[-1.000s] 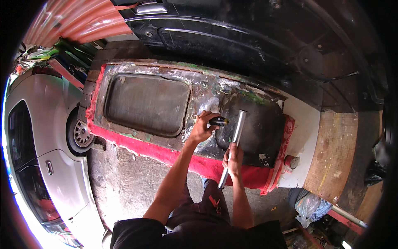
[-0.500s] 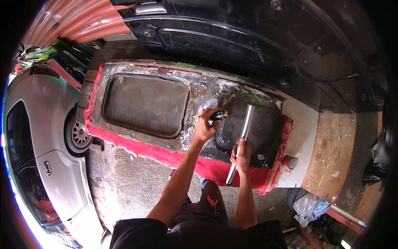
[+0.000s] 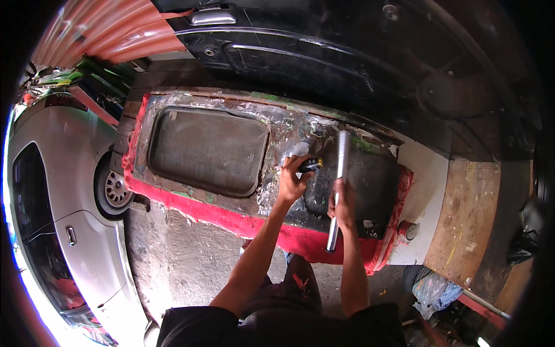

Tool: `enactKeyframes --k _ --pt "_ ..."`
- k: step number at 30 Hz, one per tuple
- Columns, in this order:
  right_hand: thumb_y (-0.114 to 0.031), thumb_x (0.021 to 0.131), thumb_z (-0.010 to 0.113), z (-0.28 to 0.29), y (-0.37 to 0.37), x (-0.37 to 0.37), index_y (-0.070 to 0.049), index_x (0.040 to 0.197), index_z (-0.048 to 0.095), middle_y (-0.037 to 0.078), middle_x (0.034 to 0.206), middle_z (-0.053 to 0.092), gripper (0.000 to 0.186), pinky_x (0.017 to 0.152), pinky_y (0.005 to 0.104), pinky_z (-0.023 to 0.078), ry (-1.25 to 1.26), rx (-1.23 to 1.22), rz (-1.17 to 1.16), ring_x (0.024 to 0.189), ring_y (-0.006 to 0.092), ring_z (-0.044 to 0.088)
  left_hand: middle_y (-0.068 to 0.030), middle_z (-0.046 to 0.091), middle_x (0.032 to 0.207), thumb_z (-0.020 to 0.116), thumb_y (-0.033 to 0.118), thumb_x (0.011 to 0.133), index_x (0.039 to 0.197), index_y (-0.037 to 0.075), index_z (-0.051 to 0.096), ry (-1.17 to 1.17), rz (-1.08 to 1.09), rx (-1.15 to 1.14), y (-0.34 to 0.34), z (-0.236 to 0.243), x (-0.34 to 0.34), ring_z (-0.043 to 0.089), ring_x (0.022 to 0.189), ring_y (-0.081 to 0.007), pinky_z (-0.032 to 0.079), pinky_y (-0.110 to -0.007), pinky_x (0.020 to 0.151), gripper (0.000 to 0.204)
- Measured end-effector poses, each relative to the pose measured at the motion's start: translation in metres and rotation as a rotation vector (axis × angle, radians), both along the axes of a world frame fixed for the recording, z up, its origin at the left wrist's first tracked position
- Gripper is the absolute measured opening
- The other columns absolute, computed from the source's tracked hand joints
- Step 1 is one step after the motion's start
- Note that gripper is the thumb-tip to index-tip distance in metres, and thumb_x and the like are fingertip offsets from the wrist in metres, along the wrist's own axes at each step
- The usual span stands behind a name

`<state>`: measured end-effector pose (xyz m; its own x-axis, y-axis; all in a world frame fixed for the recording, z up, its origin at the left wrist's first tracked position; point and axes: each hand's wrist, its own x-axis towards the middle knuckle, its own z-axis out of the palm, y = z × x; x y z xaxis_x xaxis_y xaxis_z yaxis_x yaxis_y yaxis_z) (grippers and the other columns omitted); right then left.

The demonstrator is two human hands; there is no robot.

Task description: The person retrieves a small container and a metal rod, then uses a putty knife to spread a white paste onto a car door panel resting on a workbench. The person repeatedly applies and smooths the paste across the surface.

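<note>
Okay, left hand (image 3: 293, 178) pinches a black handle (image 3: 311, 166) with a yellow end over the scarred bench (image 3: 278, 118); right hand (image 3: 344, 205) wraps a metal tube (image 3: 342, 155) just beside it. Can't tell if handle or tube touches the bench. Risk: loose pinch could let the handle twist; stray tube swing could catch the left fingers.
</note>
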<state>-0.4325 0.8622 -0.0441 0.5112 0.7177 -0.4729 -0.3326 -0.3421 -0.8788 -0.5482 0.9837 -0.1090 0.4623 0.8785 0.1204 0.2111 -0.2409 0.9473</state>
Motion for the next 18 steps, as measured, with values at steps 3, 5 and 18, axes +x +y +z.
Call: enactKeyframes --k 3,5,18 --pt "-0.050 0.099 0.043 0.000 -0.003 0.009 -0.011 0.090 0.042 0.000 0.053 0.040 0.040 0.029 0.0251 0.028 0.015 0.125 -0.230 0.033 0.0089 0.035 -0.0125 0.066 0.097 0.075 0.000 0.066 0.112 0.005 0.065 0.002 0.001 0.055 -0.002 0.005 -0.001 0.058 0.089 -0.0300 0.046 -0.037 0.082 0.047" --pt "-0.049 0.100 0.043 -0.011 -0.005 0.003 -0.010 0.089 0.044 0.000 0.052 0.041 0.040 0.030 0.0251 0.029 0.031 0.107 -0.264 0.033 0.0093 0.037 -0.0126 0.066 0.097 0.076 0.001 0.066 0.112 0.004 0.065 0.014 0.000 0.064 -0.003 0.006 -0.001 0.058 0.089 -0.0302 0.046 -0.037 0.082 0.047" --pt "-0.059 0.097 0.042 -0.026 -0.010 -0.003 -0.015 0.089 0.043 -0.001 0.051 0.039 0.044 0.030 0.0244 0.026 0.047 -0.106 -0.065 0.033 0.0081 0.034 -0.0107 0.065 0.097 0.073 0.001 0.068 0.113 0.006 0.065 -0.044 -0.008 0.027 0.000 -0.001 0.001 0.057 0.091 -0.0294 0.044 -0.039 0.082 0.046"
